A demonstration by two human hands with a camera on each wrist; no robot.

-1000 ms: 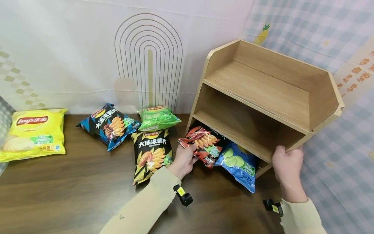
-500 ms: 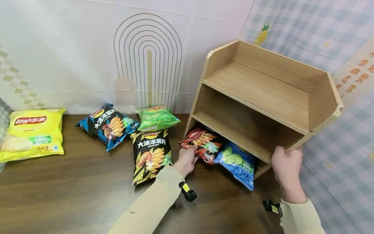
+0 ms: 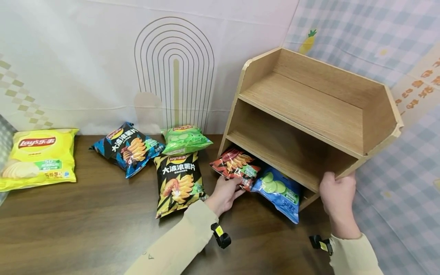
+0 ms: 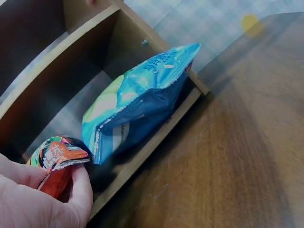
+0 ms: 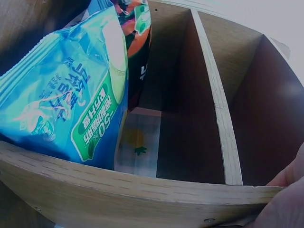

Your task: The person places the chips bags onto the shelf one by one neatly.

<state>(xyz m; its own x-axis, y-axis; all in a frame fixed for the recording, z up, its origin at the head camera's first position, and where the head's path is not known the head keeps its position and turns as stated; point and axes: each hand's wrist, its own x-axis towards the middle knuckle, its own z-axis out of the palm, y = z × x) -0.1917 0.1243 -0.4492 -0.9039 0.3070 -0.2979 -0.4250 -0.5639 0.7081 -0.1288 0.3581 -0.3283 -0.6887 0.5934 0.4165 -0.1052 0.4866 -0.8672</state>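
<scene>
My left hand (image 3: pixel 225 193) pinches the lower end of a red and black chip bag (image 3: pixel 237 164). In the left wrist view, thumb and finger lie on either side of the red bag's crimped edge (image 4: pixel 71 161). That bag lies partly inside the bottom compartment of a wooden shelf (image 3: pixel 302 110). To its right, a blue chip bag (image 3: pixel 276 189) sticks out of the same compartment, its lower end outside. My right hand (image 3: pixel 338 198) grips the shelf's right side panel near the middle board; most of its fingers are hidden behind the panel.
Left of the shelf, a black and gold chip bag (image 3: pixel 179 183), a green one (image 3: pixel 186 139) and a blue and black one (image 3: pixel 128 149) lie close together on the brown table (image 3: pixel 103 221). A yellow chip bag (image 3: pixel 42 156) lies at the far left. Fabric-covered walls stand behind and right.
The red chip bag has gone deeper into the bottom compartment. My left hand has shifted right along its lower end. The blue bag moved slightly inward; my right hand stays on the shelf.
</scene>
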